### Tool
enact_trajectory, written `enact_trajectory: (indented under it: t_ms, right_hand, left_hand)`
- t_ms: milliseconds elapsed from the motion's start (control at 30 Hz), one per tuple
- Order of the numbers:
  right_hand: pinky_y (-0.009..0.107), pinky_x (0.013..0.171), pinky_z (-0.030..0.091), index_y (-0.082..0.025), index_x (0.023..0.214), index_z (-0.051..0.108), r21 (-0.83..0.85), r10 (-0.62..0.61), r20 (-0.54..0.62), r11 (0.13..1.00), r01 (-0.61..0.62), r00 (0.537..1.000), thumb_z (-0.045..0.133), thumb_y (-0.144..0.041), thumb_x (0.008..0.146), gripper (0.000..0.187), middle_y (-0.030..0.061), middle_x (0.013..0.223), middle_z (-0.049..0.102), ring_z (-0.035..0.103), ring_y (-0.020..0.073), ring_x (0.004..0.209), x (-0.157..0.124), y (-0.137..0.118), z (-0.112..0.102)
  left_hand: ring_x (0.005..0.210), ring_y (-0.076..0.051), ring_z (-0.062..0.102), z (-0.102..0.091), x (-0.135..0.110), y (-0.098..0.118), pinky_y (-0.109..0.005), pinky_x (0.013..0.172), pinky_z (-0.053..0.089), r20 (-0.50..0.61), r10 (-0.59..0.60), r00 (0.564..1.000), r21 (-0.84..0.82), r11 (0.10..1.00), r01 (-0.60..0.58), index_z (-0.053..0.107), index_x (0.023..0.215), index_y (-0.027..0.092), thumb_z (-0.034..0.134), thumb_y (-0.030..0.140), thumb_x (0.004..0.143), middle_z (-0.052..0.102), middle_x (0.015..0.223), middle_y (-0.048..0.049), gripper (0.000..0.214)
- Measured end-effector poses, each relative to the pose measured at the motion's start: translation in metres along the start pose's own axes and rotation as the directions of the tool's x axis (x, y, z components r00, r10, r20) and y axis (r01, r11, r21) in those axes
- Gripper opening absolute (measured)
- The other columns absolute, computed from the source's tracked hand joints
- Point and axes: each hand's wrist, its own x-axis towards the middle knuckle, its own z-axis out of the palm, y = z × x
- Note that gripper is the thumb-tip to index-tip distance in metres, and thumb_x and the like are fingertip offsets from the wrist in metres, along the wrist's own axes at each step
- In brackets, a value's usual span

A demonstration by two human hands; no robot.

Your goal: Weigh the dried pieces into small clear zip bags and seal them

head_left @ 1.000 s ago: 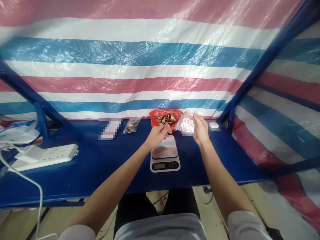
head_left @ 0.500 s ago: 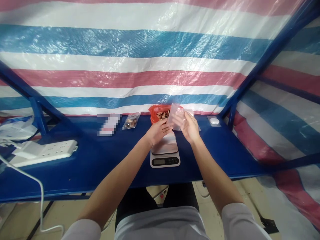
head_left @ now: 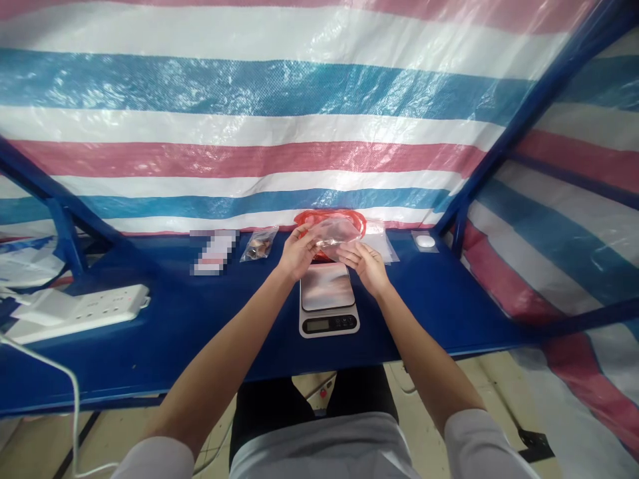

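From the head camera, both hands meet above the digital scale on the blue bench; the left hand pinches the left edge of a clear plastic bag, fingers curled; the right hand pinches its lower right edge, fingers nearly straight; the bag hangs in the air between them, just in front of the red bag; a small filled bag lies left; a power strip sits well apart.

A makeshift packing stall; striped tarpaulin walls on a blue steel frame; blue bench with a weighing scale
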Motion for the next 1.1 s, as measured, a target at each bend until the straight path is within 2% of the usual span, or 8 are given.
enact_trajectory:
  t_ms: [300,467,567,700,833,900,1000,1100]
  right_hand:
    - [0.037,0.094,0.059,-0.023,0.099,0.075,-0.05,0.086,0.007,0.995,-0.086,0.996,0.074,-0.057,0.08,0.039,0.0069,0.106,0.08,0.076,0.0232,0.102,0.007,-0.006,-0.009]
    - [0.037,0.091,0.06,-0.022,0.109,0.074,-0.161,0.153,0.037,0.976,-0.146,0.987,0.066,-0.059,0.087,0.044,0.0084,0.112,0.078,0.075,0.0228,0.102,0.026,-0.024,-0.001]
    - [0.035,0.086,0.062,-0.023,0.116,0.073,-0.22,0.2,0.126,0.961,-0.169,0.972,0.066,-0.062,0.086,0.05,0.0084,0.108,0.079,0.077,0.0228,0.097,0.035,-0.03,0.013]
    - [0.036,0.084,0.063,-0.023,0.104,0.077,-0.269,0.161,0.179,0.957,-0.109,0.971,0.079,-0.052,0.077,0.04,0.0058,0.101,0.08,0.077,0.0224,0.089,0.045,-0.026,0.028]
    - [0.041,0.087,0.063,-0.023,0.087,0.08,-0.369,0.06,0.195,0.929,0.016,0.979,0.088,-0.039,0.066,0.027,0.0048,0.1,0.078,0.075,0.0258,0.099,0.052,-0.013,0.035]
    - [0.043,0.084,0.064,-0.022,0.084,0.081,-0.4,0.036,0.191,0.916,0.044,0.981,0.089,-0.037,0.063,0.026,0.005,0.096,0.078,0.074,0.0275,0.099,0.052,-0.005,0.036]
    - [0.042,0.074,0.065,-0.022,0.083,0.081,-0.388,0.067,0.167,0.922,0.003,0.984,0.088,-0.039,0.062,0.028,0.0026,0.083,0.077,0.076,0.0254,0.082,0.052,0.01,0.037]
    - [0.042,0.073,0.065,-0.023,0.08,0.08,-0.401,0.023,0.105,0.916,0.021,0.994,0.086,-0.039,0.064,0.023,-0.0001,0.071,0.075,0.075,0.0232,0.072,0.053,0.024,0.036]
  left_hand:
    - [0.082,-0.018,0.072,-0.014,0.003,0.009,-0.029,0.074,0.055,0.066,0.177,0.982,0.141,0.973,-0.185,0.071,0.094,0.017,0.091,0.026,0.057,0.078,0.09,-0.0042,0.043]
    - [0.091,-0.022,0.073,-0.026,-0.002,0.03,-0.033,0.079,0.057,0.25,0.083,0.965,0.338,0.926,-0.167,0.075,0.109,0.019,0.089,0.03,0.064,0.078,0.106,-0.0085,0.048]
    - [0.096,-0.024,0.073,-0.032,-0.003,0.042,-0.035,0.083,0.057,0.338,0.007,0.941,0.448,0.878,-0.168,0.077,0.11,0.021,0.087,0.03,0.069,0.077,0.113,-0.01,0.043]
    - [0.083,-0.023,0.072,-0.042,0.0,0.056,-0.036,0.073,0.058,0.365,-0.041,0.93,0.546,0.819,-0.179,0.08,0.106,0.023,0.086,0.03,0.066,0.077,0.11,-0.0101,0.041]
    - [0.064,-0.017,0.064,-0.056,0.006,0.065,-0.03,0.06,0.054,0.383,-0.083,0.92,0.648,0.734,-0.203,0.08,0.107,0.022,0.083,0.032,0.066,0.078,0.095,-0.008,0.042]
    - [0.068,-0.017,0.065,-0.063,0.01,0.066,-0.03,0.062,0.054,0.392,-0.051,0.918,0.697,0.669,-0.26,0.08,0.106,0.022,0.081,0.033,0.067,0.078,0.097,-0.0077,0.04]
    - [0.077,-0.02,0.066,-0.071,0.014,0.062,-0.032,0.071,0.055,0.386,0.102,0.917,0.78,0.495,-0.383,0.079,0.101,0.021,0.076,0.036,0.071,0.078,0.104,-0.0078,0.034]
    - [0.084,-0.022,0.067,-0.072,0.013,0.055,-0.037,0.084,0.055,0.427,0.298,0.854,0.825,0.258,-0.502,0.078,0.1,0.022,0.071,0.037,0.077,0.075,0.108,-0.008,0.028]
